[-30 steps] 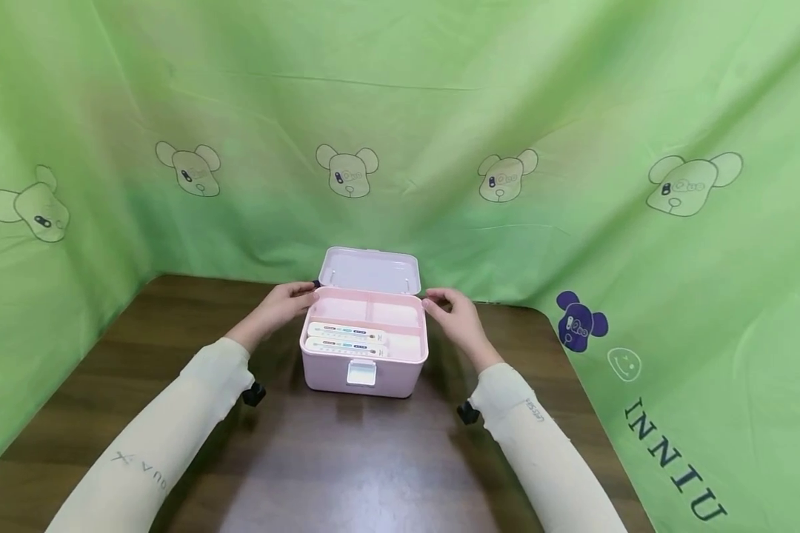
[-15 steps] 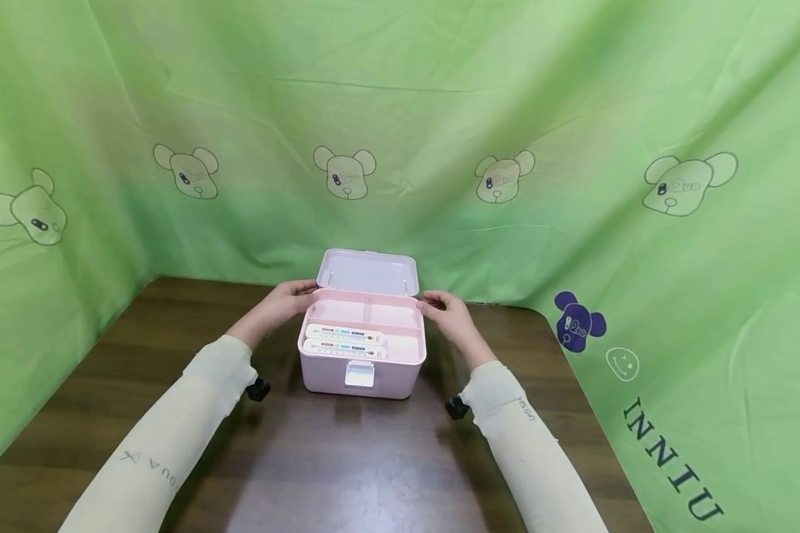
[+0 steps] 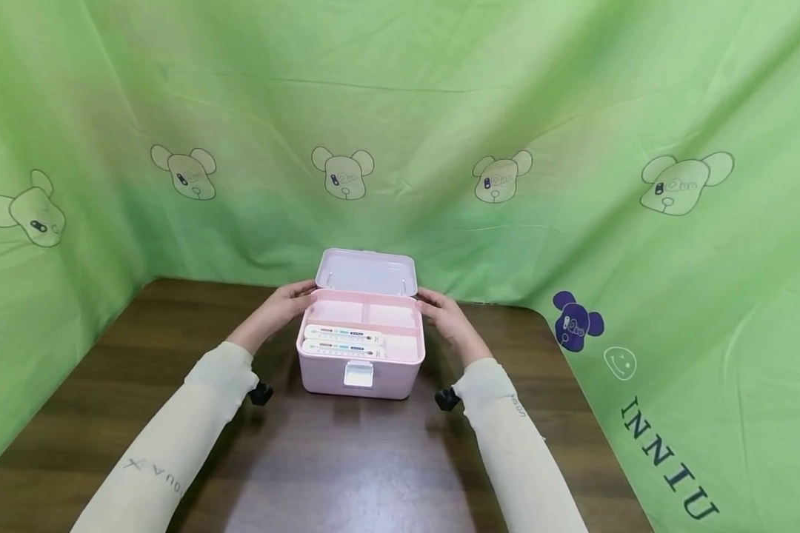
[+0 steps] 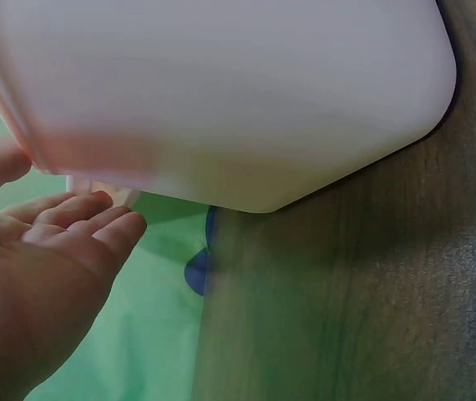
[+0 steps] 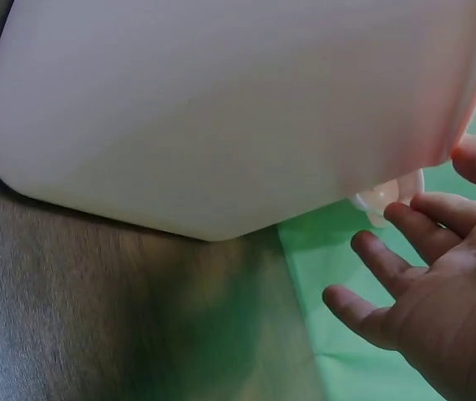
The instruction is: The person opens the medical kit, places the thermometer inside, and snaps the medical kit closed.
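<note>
As your right hand (image 3: pixel 443 314) has closed in on the pink box (image 3: pixel 360 374) mid-table, both hands, left hand (image 3: pixel 281 306) too, flank its rear corners by the raised lid (image 3: pixel 368 271) (fingers relaxed, gripping nothing).

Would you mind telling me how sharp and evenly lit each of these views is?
Head view: sharp, evenly lit, soft glare on the dark wooden table, backdrop bowed by the wide lens. Left wrist view: the pale pink plastic box fills the frame, blurred. Right wrist view: same box out of focus, right hand slightly soft.
</note>
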Action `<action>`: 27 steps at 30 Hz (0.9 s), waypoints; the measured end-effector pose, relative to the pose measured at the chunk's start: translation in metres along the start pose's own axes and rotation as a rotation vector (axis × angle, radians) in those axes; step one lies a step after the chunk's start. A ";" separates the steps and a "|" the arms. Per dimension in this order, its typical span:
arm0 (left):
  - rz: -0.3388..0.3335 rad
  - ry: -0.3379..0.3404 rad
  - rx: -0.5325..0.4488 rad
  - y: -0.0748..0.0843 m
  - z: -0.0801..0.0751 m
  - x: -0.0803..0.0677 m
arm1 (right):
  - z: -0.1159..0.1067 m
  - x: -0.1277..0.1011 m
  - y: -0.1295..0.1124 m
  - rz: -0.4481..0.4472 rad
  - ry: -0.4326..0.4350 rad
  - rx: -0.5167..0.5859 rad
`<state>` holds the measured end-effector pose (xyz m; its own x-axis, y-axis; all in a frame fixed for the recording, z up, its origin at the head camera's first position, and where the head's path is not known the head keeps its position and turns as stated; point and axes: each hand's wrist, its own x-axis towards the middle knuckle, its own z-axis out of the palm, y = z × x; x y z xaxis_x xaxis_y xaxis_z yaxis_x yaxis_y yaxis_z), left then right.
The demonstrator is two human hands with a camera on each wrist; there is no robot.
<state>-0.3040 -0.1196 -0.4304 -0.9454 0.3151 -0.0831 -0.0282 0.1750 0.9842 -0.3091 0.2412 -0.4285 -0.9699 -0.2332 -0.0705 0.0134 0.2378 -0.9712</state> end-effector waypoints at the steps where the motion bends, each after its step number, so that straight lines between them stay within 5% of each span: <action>1: -0.003 0.004 -0.009 -0.001 0.000 0.000 | 0.001 0.000 0.001 -0.010 0.008 0.001; 15: 0.051 0.044 -0.092 -0.009 0.002 -0.003 | 0.011 -0.002 0.005 -0.057 0.075 0.120; 27: 0.117 0.037 -0.123 -0.007 0.003 -0.001 | 0.009 0.000 0.010 -0.140 0.160 0.076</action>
<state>-0.3021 -0.1179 -0.4382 -0.9557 0.2920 0.0372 0.0457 0.0225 0.9987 -0.3065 0.2352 -0.4401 -0.9896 -0.1054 0.0977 -0.1120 0.1404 -0.9837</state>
